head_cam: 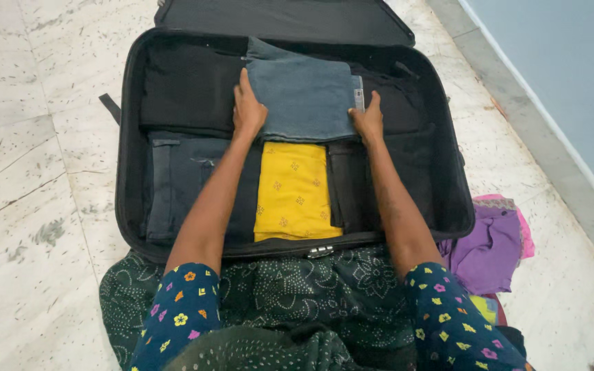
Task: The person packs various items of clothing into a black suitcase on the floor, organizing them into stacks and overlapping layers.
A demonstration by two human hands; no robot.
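Note:
A black suitcase [126, 137] lies open on the floor in front of me. A folded grey-blue denim garment [304, 96] lies at the far middle of it. My left hand [247, 110] presses flat on the garment's left edge. On its right edge rests my right hand [368, 120], fingers on the cloth. Just nearer to me lies a folded yellow patterned cloth [293, 192]. Dark folded jeans [177, 182] fill the near left, and black clothes [187, 86] fill the far left.
The suitcase lid [283, 19] stands open at the back. A purple garment [486, 251] with pink cloth under it lies on the marble floor [29, 172] to my right. A blue-grey wall [565, 82] runs along the right.

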